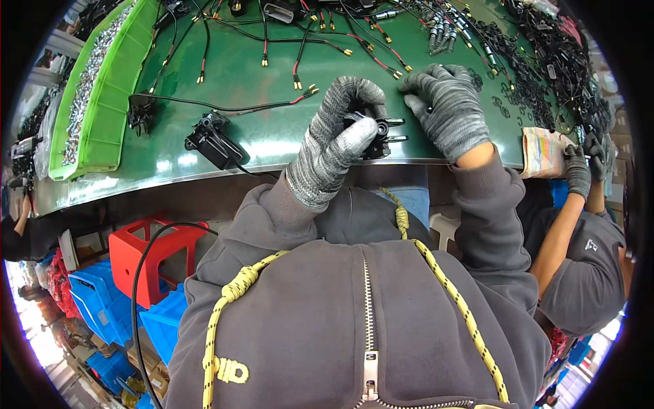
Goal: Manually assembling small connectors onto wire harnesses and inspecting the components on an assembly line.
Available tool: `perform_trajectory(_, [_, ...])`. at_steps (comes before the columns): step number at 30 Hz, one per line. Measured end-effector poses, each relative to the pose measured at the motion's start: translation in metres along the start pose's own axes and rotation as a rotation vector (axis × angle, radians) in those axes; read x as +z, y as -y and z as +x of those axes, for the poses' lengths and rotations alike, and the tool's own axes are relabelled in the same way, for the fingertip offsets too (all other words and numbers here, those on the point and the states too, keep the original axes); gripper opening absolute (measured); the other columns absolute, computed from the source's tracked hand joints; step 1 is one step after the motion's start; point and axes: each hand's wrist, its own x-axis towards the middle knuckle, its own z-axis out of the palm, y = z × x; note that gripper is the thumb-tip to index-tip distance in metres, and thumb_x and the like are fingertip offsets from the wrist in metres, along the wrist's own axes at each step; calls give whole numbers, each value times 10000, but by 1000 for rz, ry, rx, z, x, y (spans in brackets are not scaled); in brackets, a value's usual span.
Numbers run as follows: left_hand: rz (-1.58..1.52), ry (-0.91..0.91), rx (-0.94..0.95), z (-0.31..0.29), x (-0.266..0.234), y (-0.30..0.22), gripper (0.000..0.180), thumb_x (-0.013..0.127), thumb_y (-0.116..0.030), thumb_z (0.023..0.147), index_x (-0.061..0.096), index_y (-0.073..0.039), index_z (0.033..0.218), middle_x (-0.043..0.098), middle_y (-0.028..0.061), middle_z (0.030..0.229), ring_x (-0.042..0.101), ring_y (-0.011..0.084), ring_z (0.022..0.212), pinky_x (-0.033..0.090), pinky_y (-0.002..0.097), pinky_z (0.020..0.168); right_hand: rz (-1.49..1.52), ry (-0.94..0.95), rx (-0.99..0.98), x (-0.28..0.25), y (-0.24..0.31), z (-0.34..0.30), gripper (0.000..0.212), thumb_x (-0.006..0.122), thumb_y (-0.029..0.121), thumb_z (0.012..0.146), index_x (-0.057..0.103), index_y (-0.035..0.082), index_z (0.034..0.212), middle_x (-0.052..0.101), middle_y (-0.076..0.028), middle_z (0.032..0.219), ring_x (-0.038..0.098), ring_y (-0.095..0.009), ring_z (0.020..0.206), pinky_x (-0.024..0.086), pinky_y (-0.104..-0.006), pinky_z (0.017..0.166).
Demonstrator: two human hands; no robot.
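My left hand [335, 136], in a grey knit glove, grips a black plastic part [383, 136] with two prongs pointing right, just above the table's near edge. Thumb and fingers wrap round its left side and hide much of it. My right hand [451, 110], gloved alike, is a short way to the right, apart from that part. Its fingers are bent and drawn together; a tiny dark spot shows at them, too small to name. Left of my left hand lies a black plastic housing [215, 140] with a cable. Another black part [140, 113] trails a cable with red-sleeved, brass-coloured ends.
A green bin [109, 129] of small metal pieces stands at the left of the green table [272, 146]. Cables with brass ends, springs [443, 34] and black rings [528, 95] lie across the back and right. At right, a co-worker's gloved hands [579, 170] are beside a paper packet [541, 151].
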Motion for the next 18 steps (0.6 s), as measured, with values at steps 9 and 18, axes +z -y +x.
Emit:
perform_trajectory(9, [70,-91,-49,-2,8,-11,269,612,-122,843,504,-99,1089,550,33,899,568,103,727,500,244,649,1652,-627,-204,-73,4,-4,437,503,60,896,424,50,1326,563,-102,1083,485,-160,851,435,-310,663])
perform_trajectory(18, [120,-92,-21,1,4,-7,270,606,-137,853,501,-92,1097,559,37,918,566,103,735,496,243,654,1867,-560,-469,-58,42,4,322,400,134,975,470,108,1289,502,-74,968,423,-154,792,408,-316,640])
